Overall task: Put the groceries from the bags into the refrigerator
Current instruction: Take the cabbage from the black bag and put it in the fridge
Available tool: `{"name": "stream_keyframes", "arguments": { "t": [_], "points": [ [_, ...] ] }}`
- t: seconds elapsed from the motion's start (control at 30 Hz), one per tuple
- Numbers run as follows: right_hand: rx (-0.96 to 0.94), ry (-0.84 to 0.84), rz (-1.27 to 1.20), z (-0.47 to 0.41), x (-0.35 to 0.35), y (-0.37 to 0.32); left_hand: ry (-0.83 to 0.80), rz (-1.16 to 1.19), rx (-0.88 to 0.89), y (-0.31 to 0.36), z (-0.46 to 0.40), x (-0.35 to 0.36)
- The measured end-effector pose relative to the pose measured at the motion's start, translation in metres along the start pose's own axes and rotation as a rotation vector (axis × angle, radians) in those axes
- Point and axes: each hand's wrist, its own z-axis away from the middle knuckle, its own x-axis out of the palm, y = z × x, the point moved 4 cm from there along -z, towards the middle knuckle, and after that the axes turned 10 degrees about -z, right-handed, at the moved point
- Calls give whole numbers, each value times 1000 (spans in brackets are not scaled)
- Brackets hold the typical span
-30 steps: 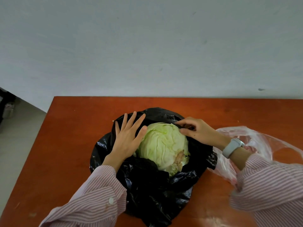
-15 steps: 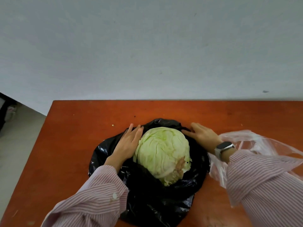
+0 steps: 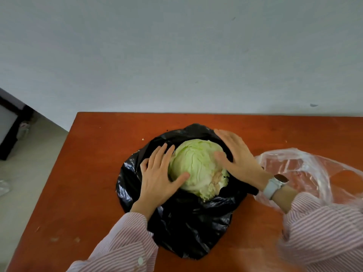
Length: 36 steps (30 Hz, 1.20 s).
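A cabbage (image 3: 196,165) sits in an opened black bag (image 3: 188,222) on an orange-brown table (image 3: 94,173). The left hand (image 3: 159,177) and right hand (image 3: 235,156), fingers spread, cup its sides. A clear bag (image 3: 306,169) lies just right; a pale wall (image 3: 176,55) rises behind.

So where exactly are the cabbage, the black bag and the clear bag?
cabbage (image 3: 196,165), head view, its pale green top.
black bag (image 3: 188,228), head view, its crumpled near side.
clear bag (image 3: 314,165), head view, its upper film.

Both arms are covered by long sleeves (image 3: 125,246) of white cloth with fine pink stripes, and a small white button (image 3: 140,261) is seen at the left cuff. A watch (image 3: 275,184) with a white strap and dark face is worn on the right wrist.
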Motion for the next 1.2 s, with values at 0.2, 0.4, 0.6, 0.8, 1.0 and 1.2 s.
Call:
{"name": "stream_keyframes", "arguments": {
  "t": [0.2,0.4,0.6,0.8,1.0,1.2],
  "points": [
    [96,-206,116,29,34,3,-98,-158,-33,-8,59,29],
    [263,-175,-238,30,27,4,-251,-153,-139,-16,66,30],
    [446,-227,-181,18,24,28,-258,2,-156,-20,30,8],
    [701,-259,-161,17,31,67,-527,-80,-251,-31,1,25],
    [707,-155,-178,26,23,67,-97,98,-340,-20,-9,-4],
    [272,95,-222,20,12,-5,-37,539,-124,21,7,-11]
  ]
}}
